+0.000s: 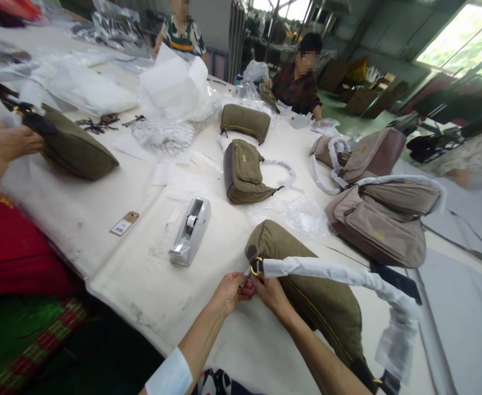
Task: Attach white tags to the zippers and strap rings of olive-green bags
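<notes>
The left hand (230,291) and right hand (271,293) meet, fingers clamped on the paper wrap (331,272) at the bag (318,304)'s ring (256,267), keeping it tight, with the tape dispenser (190,230) at ten o'clock.

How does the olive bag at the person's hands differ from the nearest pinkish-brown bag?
The olive bag is green-brown; the pinkish-brown bag is paler. The left hand and right hand pinch the olive bag by its gold ring; no hand touches the pinkish-brown bag. The olive bag lies apart from other bags; the pinkish-brown bag touches a similar bag. Both lie on the table.
</notes>
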`<state>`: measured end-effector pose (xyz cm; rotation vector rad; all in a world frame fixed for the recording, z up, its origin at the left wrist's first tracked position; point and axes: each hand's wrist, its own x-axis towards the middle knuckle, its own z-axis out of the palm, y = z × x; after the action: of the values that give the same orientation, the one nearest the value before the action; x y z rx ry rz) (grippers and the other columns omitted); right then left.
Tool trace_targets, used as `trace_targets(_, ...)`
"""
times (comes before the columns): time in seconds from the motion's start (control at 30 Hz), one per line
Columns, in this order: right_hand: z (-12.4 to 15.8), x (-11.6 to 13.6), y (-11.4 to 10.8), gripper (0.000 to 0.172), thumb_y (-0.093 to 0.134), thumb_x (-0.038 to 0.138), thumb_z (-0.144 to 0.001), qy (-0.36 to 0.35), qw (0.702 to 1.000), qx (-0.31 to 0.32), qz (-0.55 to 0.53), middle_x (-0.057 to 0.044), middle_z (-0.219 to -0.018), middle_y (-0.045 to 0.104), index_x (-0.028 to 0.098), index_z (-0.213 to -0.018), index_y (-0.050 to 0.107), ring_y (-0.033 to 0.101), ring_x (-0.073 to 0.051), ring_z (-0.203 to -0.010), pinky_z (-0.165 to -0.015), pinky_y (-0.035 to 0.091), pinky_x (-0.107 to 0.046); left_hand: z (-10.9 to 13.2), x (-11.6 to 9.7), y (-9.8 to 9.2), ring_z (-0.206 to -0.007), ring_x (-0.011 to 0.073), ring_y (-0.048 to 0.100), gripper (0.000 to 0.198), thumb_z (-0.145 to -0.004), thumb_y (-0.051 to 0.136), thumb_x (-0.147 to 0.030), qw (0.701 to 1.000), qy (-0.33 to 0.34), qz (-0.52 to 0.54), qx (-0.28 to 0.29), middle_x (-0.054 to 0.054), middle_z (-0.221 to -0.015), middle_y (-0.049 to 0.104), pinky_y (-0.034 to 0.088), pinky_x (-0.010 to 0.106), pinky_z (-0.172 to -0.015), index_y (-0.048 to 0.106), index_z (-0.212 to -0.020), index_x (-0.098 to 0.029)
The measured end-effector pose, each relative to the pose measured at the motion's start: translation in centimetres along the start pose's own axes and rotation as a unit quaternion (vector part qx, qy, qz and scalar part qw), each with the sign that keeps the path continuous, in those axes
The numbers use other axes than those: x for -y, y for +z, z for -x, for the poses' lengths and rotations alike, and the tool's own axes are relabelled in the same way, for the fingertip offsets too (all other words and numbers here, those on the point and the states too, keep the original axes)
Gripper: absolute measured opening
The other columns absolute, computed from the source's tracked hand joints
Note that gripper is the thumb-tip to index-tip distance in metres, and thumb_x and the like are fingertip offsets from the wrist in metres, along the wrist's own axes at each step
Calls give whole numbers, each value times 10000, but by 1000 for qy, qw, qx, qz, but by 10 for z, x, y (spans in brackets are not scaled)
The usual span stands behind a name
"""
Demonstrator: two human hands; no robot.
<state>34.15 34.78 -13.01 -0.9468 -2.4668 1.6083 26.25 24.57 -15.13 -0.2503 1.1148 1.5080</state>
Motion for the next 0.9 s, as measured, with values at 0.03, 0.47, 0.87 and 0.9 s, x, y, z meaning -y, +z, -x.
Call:
trace_targets(0.03,-1,-1,-6,248,475,252,-799,-18,999,18,29,14,-543,555,169,-581,557,519,-124,-541,-499,367,-198,0,-2,0,-408,117,572,162,-674,633,-240,1000,-9,-6,4,3,-536,601,445,235,-447,540,-708,-112)
trace_targets(0.47,17,17,-76,313,389,263,-895,-210,917,-49,336,-77,-680,632,159,-747,644,561,-156,-624,-564,312,-232,-8,-19,10,-352,95,506,304,-851,371,-342,997,-71,2,24,-12,-494,561,422,221,-432,567,-763,-127)
trace_targets(0.87,11,18,-85,256,417,258,-907,-256,891,-58,371,-37,-714,659,180,-833,649,589,-131,-622,-565,327,-215,-13,-12,3,-358,89,531,368,-891,416,-392,986,-161,29,25,-24,-496,551,444,216,-398,604,-767,-101)
trace_targets(0.9,11,18,-85,252,417,258,-906,-257,890,-58,372,-37,-722,662,181,-845,649,593,-133,-624,-566,331,-215,-14,-11,2,-378,95,552,343,-891,425,-378,986,-159,35,22,-17,-518,570,458,221,-412,601,-780,-105)
